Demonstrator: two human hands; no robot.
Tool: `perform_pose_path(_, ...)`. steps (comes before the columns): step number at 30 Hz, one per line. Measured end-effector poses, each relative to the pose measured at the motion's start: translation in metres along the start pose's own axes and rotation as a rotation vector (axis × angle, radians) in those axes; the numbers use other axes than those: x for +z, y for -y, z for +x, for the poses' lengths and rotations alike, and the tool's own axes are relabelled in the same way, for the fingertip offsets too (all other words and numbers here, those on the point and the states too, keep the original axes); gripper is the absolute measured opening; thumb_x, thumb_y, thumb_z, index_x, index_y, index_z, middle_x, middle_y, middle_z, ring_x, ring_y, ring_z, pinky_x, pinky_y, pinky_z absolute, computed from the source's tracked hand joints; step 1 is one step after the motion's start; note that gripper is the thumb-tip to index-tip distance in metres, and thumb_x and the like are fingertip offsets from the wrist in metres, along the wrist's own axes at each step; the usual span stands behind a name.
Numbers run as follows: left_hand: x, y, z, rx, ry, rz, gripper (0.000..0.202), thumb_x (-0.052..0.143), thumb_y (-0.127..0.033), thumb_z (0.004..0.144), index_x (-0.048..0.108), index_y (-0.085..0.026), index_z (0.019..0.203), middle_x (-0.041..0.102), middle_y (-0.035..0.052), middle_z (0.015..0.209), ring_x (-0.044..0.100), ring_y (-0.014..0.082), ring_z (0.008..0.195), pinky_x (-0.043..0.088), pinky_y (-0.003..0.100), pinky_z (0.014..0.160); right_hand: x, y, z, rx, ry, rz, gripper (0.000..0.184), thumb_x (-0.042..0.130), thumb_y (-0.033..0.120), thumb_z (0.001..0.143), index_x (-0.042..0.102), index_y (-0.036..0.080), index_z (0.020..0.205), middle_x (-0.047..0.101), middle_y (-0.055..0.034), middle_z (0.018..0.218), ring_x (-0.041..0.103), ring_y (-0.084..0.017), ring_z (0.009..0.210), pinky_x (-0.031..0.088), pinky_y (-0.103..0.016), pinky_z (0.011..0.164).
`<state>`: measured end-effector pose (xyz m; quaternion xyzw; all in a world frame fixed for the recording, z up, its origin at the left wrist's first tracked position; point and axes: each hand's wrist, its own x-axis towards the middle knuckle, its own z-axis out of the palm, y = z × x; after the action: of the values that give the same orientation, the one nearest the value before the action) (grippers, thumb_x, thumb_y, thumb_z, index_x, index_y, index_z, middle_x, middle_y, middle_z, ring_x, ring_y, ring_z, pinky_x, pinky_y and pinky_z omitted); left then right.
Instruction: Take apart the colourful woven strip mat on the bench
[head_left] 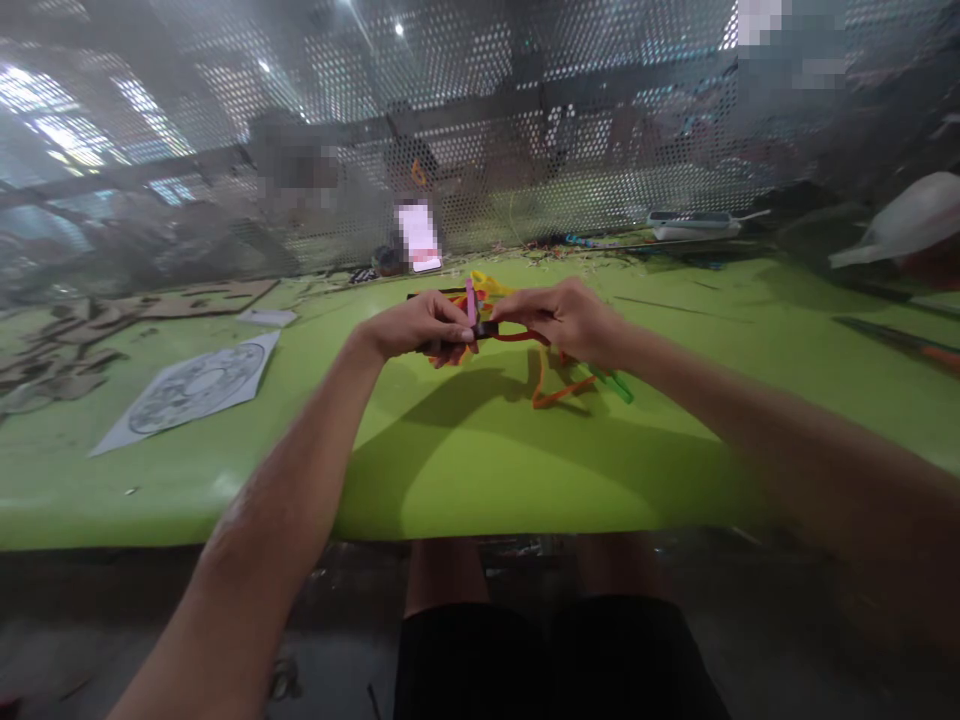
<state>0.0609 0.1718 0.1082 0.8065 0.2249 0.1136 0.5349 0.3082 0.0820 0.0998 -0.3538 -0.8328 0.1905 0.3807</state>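
Observation:
My left hand [421,327] and my right hand [562,317] meet above the green table [465,460], both pinched on a bundle of coloured strips [487,330]. A pink strip stands up between the fingers, and a dark piece lies across the left fingertips. Red and orange strips [559,392] loop down from my right hand onto the table, with a green strip [616,383] beside them. Yellow material [489,284] lies just behind the hands.
A printed sheet with a circular pattern [193,387] lies at the left, with brown cardboard cutouts [67,350] beyond it. A perforated metal screen [480,130] backs the table. A phone [420,240] leans against it. A white device [694,225] sits at the back right.

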Motion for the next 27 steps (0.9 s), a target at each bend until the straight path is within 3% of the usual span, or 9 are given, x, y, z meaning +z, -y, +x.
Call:
perform_pose_path(5, -0.004, 0.003, -0.001, -0.027, 0.007, 0.021, 0.022, 0.085, -0.035, 0.078, 0.080, -0.014, 0.075, 0.068, 0.0029, 0.055, 0.054, 0.0066, 0.040, 0.040, 0.015, 0.042, -0.006, -0.004, 0.000, 0.015, 0.078, -0.096, 0.029, 0.058, 0.029, 0.097, 0.083, 0.023, 0.111, 0.079, -0.0069, 0.118, 0.072, -0.024, 0.099, 0.053, -0.034, 0.085)
perform_pose_path(13, -0.005, 0.008, -0.001, -0.015, -0.046, -0.004, 0.029, 0.089, -0.040, 0.074, 0.080, -0.012, 0.072, 0.067, 0.0042, 0.053, 0.055, 0.0080, 0.041, 0.043, 0.015, 0.042, -0.008, -0.007, 0.000, -0.005, 0.080, -0.296, 0.034, 0.054, 0.029, 0.102, 0.079, 0.018, 0.121, 0.081, -0.0069, 0.103, 0.062, -0.014, 0.070, 0.041, -0.026, 0.067)
perform_pose_path(20, -0.010, 0.016, -0.002, 0.030, -0.121, -0.011, 0.034, 0.087, -0.046, 0.076, 0.079, -0.012, 0.074, 0.066, 0.0035, 0.052, 0.050, 0.0059, 0.036, 0.038, 0.014, 0.036, -0.011, -0.001, 0.000, 0.042, 0.058, -0.430, 0.032, 0.054, 0.034, 0.103, 0.080, 0.017, 0.109, 0.069, -0.0034, 0.074, 0.051, -0.014, 0.064, 0.031, -0.029, 0.064)
perform_pose_path(27, -0.012, 0.015, -0.004, 0.022, -0.102, -0.027, 0.036, 0.086, -0.046, 0.078, 0.075, -0.012, 0.070, 0.062, 0.0019, 0.049, 0.046, 0.0057, 0.035, 0.034, 0.015, 0.035, -0.012, 0.005, 0.000, 0.070, 0.043, -0.479, 0.031, 0.053, 0.035, 0.103, 0.079, 0.020, 0.104, 0.071, -0.0047, 0.078, 0.054, -0.016, 0.068, 0.031, -0.031, 0.065)
